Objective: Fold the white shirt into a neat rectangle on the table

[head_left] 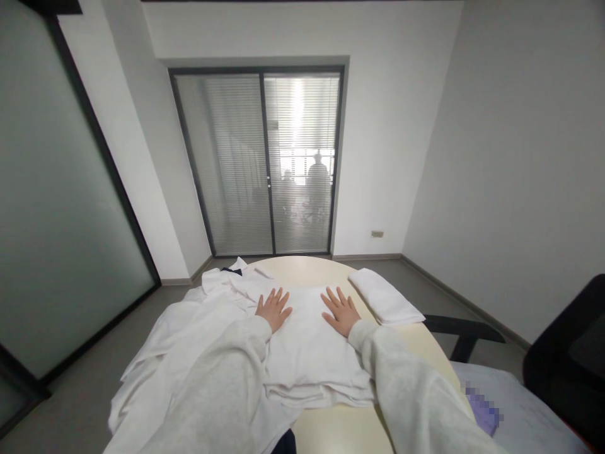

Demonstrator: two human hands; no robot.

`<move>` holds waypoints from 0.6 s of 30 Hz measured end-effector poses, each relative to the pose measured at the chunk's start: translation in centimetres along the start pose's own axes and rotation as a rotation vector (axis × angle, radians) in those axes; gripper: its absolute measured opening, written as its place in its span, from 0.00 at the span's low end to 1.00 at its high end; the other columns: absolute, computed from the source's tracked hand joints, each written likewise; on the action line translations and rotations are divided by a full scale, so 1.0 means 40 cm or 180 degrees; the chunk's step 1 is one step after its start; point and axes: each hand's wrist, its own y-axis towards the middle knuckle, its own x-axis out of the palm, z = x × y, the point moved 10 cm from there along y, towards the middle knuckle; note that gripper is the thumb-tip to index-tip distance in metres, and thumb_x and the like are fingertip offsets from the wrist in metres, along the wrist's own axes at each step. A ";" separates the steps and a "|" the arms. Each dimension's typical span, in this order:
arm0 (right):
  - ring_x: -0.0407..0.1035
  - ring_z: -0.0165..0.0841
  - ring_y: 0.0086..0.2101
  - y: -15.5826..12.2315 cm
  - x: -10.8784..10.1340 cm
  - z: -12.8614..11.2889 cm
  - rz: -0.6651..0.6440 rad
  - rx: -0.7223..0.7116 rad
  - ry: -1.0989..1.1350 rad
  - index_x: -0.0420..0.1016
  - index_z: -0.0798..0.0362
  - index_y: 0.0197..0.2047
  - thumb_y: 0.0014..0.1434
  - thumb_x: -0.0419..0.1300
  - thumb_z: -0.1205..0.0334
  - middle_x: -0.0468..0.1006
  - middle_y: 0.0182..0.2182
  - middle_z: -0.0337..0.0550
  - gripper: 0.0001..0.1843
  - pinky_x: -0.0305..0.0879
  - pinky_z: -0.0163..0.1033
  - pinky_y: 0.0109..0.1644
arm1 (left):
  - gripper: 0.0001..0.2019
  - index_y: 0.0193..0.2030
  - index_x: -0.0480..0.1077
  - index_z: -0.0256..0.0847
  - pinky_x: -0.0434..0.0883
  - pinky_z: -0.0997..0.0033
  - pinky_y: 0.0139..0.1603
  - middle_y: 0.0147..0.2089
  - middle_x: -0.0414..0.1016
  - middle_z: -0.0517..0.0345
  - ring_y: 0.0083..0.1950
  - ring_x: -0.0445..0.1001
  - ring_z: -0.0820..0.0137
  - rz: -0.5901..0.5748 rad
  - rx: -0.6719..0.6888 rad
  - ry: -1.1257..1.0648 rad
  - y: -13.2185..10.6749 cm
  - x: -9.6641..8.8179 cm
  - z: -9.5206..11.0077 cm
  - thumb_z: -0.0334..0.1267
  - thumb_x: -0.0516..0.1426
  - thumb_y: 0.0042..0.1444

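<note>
My left hand point(273, 309) and my right hand point(341, 311) lie flat, palms down and fingers spread, on a folded white garment point(307, 343) in the middle of a cream table point(428, 353). Neither hand grips anything. Both arms wear light grey sleeves. A heap of loose white clothes point(189, 334) lies to the left of the folded piece, touching my left hand's side. A second folded white cloth point(385, 295) rests on the table to the right of my right hand, apart from it.
A black chair point(567, 353) stands at the right, with a pale cloth and a purple thing point(484, 407) below it. Glass doors with blinds point(259, 164) face me; people's outlines show behind them. A frosted glass wall point(57, 208) runs along the left.
</note>
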 end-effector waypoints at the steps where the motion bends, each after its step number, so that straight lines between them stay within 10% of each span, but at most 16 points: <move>1: 0.25 0.47 0.62 -0.004 0.015 -0.007 -0.0083 -0.0036 -0.0008 0.41 0.42 0.65 0.59 0.39 0.41 0.36 0.65 0.38 0.33 0.36 0.66 0.58 | 0.29 0.66 0.44 0.52 0.39 0.42 0.62 0.69 0.37 0.61 0.68 0.36 0.60 -0.0076 -0.0039 0.0045 -0.002 0.021 -0.003 0.55 0.36 0.59; 7: 0.22 0.49 0.62 -0.013 0.031 0.010 -0.0172 0.0058 0.0081 0.41 0.39 0.65 0.58 0.39 0.39 0.34 0.65 0.37 0.34 0.37 0.64 0.58 | 0.33 0.66 0.41 0.48 0.36 0.46 0.63 0.69 0.34 0.56 0.68 0.37 0.59 -0.0093 -0.0300 0.0186 -0.006 0.038 -0.029 0.59 0.34 0.57; 13: 0.30 0.56 0.61 -0.039 0.072 0.131 -0.0270 0.1387 0.0114 0.42 0.66 0.65 0.48 0.47 0.32 0.41 0.63 0.66 0.54 0.35 0.62 0.59 | 0.44 0.64 0.49 0.29 0.37 0.48 0.63 0.67 0.42 0.39 0.68 0.37 0.55 -0.0133 -0.1040 0.0267 -0.027 0.020 -0.104 0.65 0.35 0.51; 18: 0.24 0.49 0.62 -0.066 0.091 0.093 -0.0512 0.1401 -0.0040 0.40 0.68 0.65 0.53 0.39 0.34 0.36 0.64 0.62 0.50 0.24 0.61 0.60 | 0.40 0.64 0.51 0.30 0.34 0.43 0.62 0.68 0.40 0.43 0.68 0.32 0.57 -0.0313 -0.1084 0.0357 -0.045 0.029 -0.080 0.59 0.33 0.55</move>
